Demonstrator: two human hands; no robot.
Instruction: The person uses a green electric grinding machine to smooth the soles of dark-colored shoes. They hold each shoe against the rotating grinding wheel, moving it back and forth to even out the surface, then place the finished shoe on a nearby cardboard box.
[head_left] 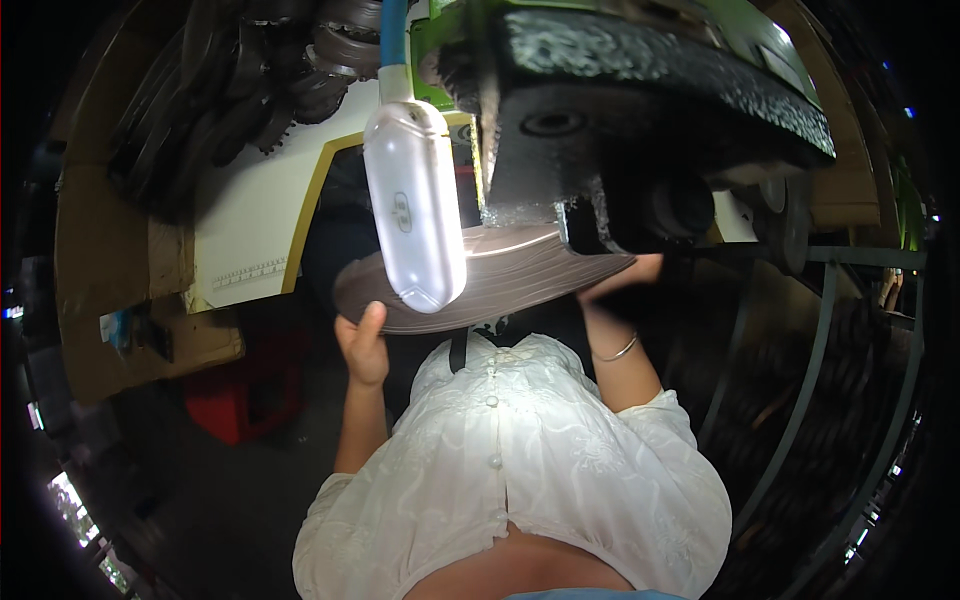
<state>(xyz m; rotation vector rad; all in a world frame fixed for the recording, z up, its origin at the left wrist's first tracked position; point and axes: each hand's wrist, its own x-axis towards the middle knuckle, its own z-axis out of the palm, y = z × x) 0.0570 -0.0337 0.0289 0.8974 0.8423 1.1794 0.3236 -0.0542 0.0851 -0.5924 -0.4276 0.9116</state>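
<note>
A long brown piece with fine lengthwise grooves and a rounded left end [520, 272] is held level in front of my waist, under the head of a dark machine [640, 110]. My left hand [364, 348] grips its left end, thumb up and fingers folded against the edge. At the other end, my right hand [622, 282] is closed on the piece; its fingers are mostly hidden and somewhat blurred. A glowing white lamp [415, 205] on a blue stem covers part of the piece. Where the piece meets the machine is hidden.
Several dark brown curved pieces [240, 85] are heaped at the far left beside a white worktop [245, 230] with a yellow edge. Cardboard [95, 270] borders it. A red stool [240, 395] stands low on the left, and a grey metal rack [815, 380] on the right.
</note>
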